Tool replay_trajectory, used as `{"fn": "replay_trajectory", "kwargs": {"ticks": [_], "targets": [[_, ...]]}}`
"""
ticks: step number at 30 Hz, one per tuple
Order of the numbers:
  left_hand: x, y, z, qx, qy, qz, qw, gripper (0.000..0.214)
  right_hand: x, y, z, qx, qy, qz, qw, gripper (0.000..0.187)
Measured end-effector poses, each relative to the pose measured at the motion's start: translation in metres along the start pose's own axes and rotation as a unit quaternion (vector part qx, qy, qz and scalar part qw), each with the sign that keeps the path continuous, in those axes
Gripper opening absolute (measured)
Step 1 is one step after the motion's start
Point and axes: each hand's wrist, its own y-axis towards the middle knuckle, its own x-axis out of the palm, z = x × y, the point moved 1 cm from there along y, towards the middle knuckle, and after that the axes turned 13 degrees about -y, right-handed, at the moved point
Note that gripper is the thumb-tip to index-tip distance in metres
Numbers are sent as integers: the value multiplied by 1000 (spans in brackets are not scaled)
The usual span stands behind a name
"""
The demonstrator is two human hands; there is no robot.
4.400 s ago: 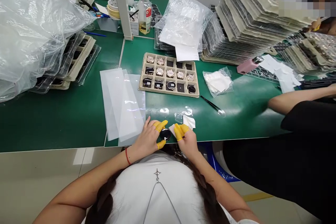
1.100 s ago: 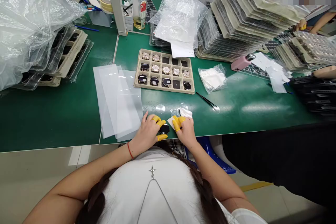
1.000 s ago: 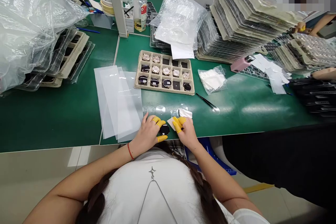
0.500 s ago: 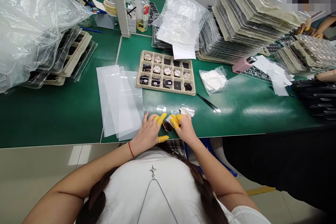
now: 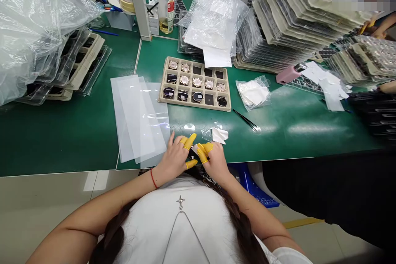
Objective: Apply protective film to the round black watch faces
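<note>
Near the table's front edge, my left hand (image 5: 177,156) grips a dark round watch head (image 5: 192,154) between its yellow-cotted thumb and forefinger. My right hand (image 5: 214,159), also in yellow finger cots, pinches a small white wipe (image 5: 195,147) against the watch; the fingers hide part of both. Just beyond the hands lies a crumpled white cloth (image 5: 220,135) beside a scrap of clear film. A beige compartment tray (image 5: 194,105) farther back holds several watch heads, some showing light dials and some dark backs.
Black tweezers (image 5: 246,120) lie right of the tray, below a bagged white cloth (image 5: 254,92). Clear plastic sheets (image 5: 139,123) are at left. Stacked trays (image 5: 297,16), a pink bottle (image 5: 289,75) and a glass bottle (image 5: 166,10) stand behind. A co-worker's hand shows at upper right.
My right hand has shifted slightly left with the white wipe, over the watch head. The watch's dark face is more covered now, and a small white mark shows on it. The view has shifted a little.
</note>
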Motion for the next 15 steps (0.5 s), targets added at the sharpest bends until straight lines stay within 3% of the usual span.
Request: {"fn": "replay_trajectory", "kwargs": {"ticks": [9, 15], "targets": [[3, -1, -4, -9, -10, 6, 1000, 68, 18, 14, 12, 40, -64, 4, 997, 27], [-2, -3, -3, -19, -30, -2, 999, 79, 8, 9, 15, 35, 6, 25, 999, 24]]}}
